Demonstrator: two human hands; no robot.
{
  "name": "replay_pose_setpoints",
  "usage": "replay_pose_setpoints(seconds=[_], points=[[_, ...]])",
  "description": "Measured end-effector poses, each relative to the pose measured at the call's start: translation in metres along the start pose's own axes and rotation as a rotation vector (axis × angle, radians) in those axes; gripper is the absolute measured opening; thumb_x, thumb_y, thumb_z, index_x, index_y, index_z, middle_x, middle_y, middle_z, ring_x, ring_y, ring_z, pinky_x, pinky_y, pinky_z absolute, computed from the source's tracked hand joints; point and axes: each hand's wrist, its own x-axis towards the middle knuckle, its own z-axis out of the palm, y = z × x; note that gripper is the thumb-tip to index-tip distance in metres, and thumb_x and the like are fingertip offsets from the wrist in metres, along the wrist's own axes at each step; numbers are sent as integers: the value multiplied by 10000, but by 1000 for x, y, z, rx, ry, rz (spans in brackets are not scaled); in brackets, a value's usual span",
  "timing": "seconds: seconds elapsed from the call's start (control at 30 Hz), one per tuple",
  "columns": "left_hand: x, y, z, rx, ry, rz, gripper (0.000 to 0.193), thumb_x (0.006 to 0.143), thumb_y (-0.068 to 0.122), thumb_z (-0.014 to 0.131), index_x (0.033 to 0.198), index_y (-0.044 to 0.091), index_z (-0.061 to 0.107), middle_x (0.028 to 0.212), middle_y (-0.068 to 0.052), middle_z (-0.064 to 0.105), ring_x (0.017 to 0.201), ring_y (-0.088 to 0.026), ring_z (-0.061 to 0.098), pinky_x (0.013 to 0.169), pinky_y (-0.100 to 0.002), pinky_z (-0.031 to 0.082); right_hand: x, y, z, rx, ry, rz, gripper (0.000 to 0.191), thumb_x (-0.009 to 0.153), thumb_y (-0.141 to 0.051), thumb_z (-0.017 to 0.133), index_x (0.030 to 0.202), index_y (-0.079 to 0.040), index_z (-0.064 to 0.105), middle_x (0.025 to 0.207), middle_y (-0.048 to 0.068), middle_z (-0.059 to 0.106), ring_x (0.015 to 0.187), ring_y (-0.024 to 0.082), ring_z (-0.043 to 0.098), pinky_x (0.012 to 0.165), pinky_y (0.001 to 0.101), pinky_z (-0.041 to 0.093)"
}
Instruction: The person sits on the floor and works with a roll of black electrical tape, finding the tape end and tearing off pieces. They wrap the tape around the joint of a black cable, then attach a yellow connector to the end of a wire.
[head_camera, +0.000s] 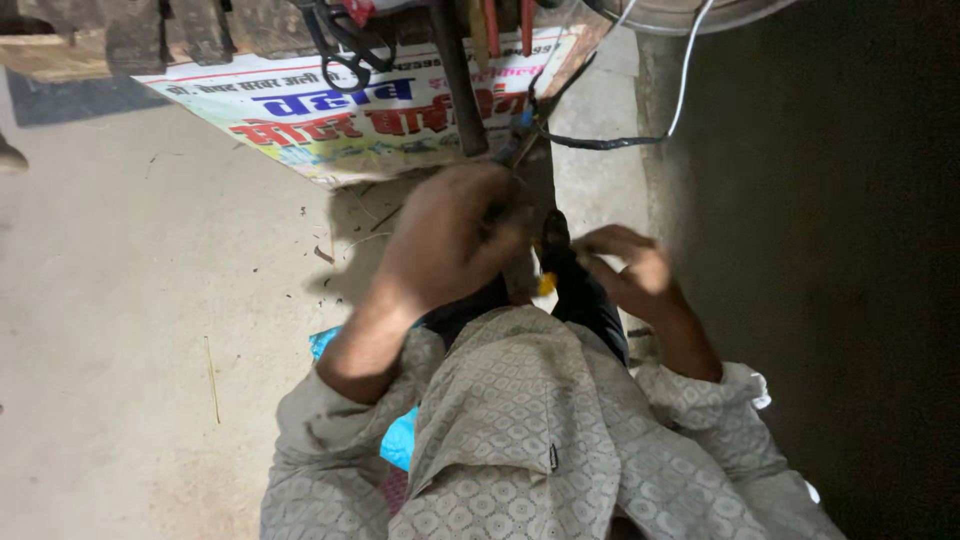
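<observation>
My left hand (455, 235) is blurred, with its fingers closed around the top of a dark, narrow part (553, 245) held over my lap. A small yellow piece (545, 285) shows at the lower end of that part. My right hand (632, 268) is just right of it, fingers curled and touching its side; blur hides the grip. A black wire (600, 143) runs from above my left hand to the right and joins a white wire (688, 70) going up. My patterned sleeves and shirt fill the bottom of the view.
A printed banner (340, 120) lies on the concrete floor (150, 300) ahead. Black-handled scissors (345, 50), a dark metal bar (460, 85) and red-handled tools (492, 25) hang over it. A dark wall (830, 250) rises on the right. Blue plastic (400, 435) lies under my left arm.
</observation>
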Motion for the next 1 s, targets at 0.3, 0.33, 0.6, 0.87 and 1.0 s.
replay_pose_setpoints(seconds=[0.3, 0.33, 0.6, 0.87, 1.0], points=[[21, 8, 14, -35, -168, 53, 239, 917, 261, 670, 977, 29, 665, 867, -168, 660, 846, -403, 652, 715, -491, 501, 48, -94, -41, 432, -77, -188, 317, 980, -83, 654, 1263, 58, 626, 1201, 127, 699, 1131, 182, 669, 980, 316, 535], [22, 8, 13, -36, -169, 38, 247, 921, 274, 673, 963, 30, 667, 857, -168, 662, 839, -402, 655, 711, -490, 501, 49, -95, -38, 431, -57, -128, 268, 982, -64, 664, 1224, 51, 650, 1122, 112, 716, 1049, 163, 676, 913, 299, 544], [16, -25, 24, -539, 57, -131, 243, 1059, 240, 658, 1072, 1, 701, 869, -50, 695, 804, -115, 639, 733, -301, 534, 45, -91, -45, 575, 147, -29, 61, 1045, -43, 672, 1069, 11, 687, 947, 71, 716, 830, 119, 684, 748, 278, 567], [22, -84, 64, -496, 608, -222, 306, 986, 235, 725, 1125, -33, 681, 992, -90, 744, 922, -141, 708, 820, -308, 583, 67, -132, -84, 727, 253, -213, 121, 1150, -127, 636, 1089, -24, 654, 1031, 146, 712, 960, 248, 735, 841, 404, 614], [39, -106, 78, -362, 571, -72, 420, 963, 234, 778, 1235, -49, 627, 1141, -129, 699, 1085, -177, 664, 916, -337, 546, 80, -150, -86, 823, 173, -176, 119, 1118, -125, 623, 1069, -19, 649, 1160, 168, 691, 1060, 272, 728, 867, 406, 640]])
